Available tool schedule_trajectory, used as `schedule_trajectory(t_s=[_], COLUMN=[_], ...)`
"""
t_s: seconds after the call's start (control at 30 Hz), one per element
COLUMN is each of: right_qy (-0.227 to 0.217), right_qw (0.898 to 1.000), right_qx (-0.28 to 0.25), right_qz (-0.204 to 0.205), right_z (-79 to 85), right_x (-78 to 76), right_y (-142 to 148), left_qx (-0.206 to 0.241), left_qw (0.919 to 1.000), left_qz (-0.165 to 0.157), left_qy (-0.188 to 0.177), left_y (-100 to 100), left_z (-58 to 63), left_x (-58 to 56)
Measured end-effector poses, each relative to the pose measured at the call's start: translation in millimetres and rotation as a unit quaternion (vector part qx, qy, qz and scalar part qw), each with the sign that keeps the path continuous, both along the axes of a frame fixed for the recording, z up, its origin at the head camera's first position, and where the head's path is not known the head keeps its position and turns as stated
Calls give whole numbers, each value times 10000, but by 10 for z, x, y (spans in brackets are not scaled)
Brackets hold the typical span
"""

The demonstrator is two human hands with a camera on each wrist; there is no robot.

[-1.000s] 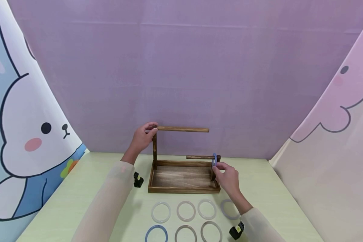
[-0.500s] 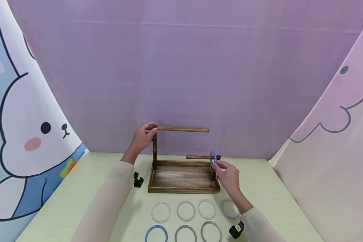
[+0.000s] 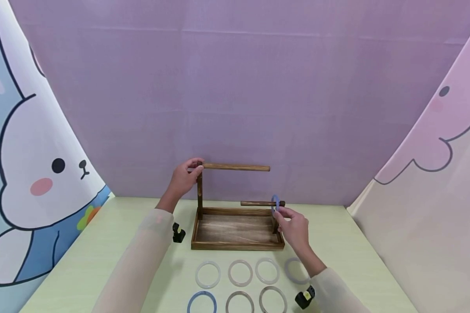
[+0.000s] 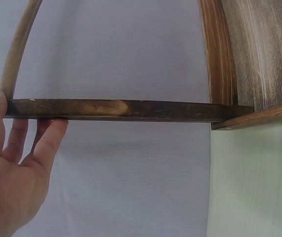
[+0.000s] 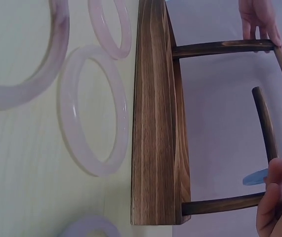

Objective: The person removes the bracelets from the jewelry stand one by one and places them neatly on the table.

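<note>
A brown wooden stand [image 3: 238, 246] has a tray base, a tall left post [image 3: 200, 191] with an upper bar [image 3: 235, 167], and a short right post carrying a lower bar [image 3: 254, 203]. My left hand [image 3: 184, 178] holds the top of the tall post, thumb on one side and fingers on the other, as the left wrist view shows. Between thumb and fingers, my right hand [image 3: 295, 228] pinches a blue bangle [image 3: 275, 198]. That bangle encircles the lower bar near its right end. In the right wrist view the hand partly hides the bangle [image 5: 255, 177].
Several bangles lie in two rows before the stand, among them a pale one [image 3: 208, 274], a darker blue one [image 3: 202, 295] and a greyish one [image 3: 273, 299]. Purple cloth [image 3: 235, 95] hangs behind the pale green table [image 3: 141, 226]. Black wrist devices show near both sleeves.
The blue bangle has shifted slightly left along the lower bar, with my right hand still pinching it. My left hand stays at the top of the post.
</note>
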State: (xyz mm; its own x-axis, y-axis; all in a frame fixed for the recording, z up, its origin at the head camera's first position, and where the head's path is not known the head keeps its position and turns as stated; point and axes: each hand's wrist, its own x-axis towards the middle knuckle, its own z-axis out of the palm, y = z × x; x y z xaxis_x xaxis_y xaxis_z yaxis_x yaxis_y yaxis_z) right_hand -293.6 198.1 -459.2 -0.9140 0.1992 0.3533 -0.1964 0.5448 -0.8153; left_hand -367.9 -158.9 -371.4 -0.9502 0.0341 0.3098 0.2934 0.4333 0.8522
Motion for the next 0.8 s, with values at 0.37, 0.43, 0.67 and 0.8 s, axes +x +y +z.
schedule_trajectory(t_s=[0.37,0.43,0.67,0.8], right_qy=[372,364,442,355], right_qw=[9988,9986,9980,9979], right_qx=[85,46,218,1], right_qz=[307,369,392,541], right_z=[-2,1,-4,-17], right_x=[-27,-32,-29,-36], right_y=[-155,-194,-330,-400], left_qx=[37,57,53,71], left_qw=[10000,10000,10000,10000], left_qz=[-2,16,31,20], left_qy=[-35,-13,0,3], left_y=[-15,-11,-17,-27], left_z=[-12,-8,-19,-40], left_x=[-21,-20,-32,-42])
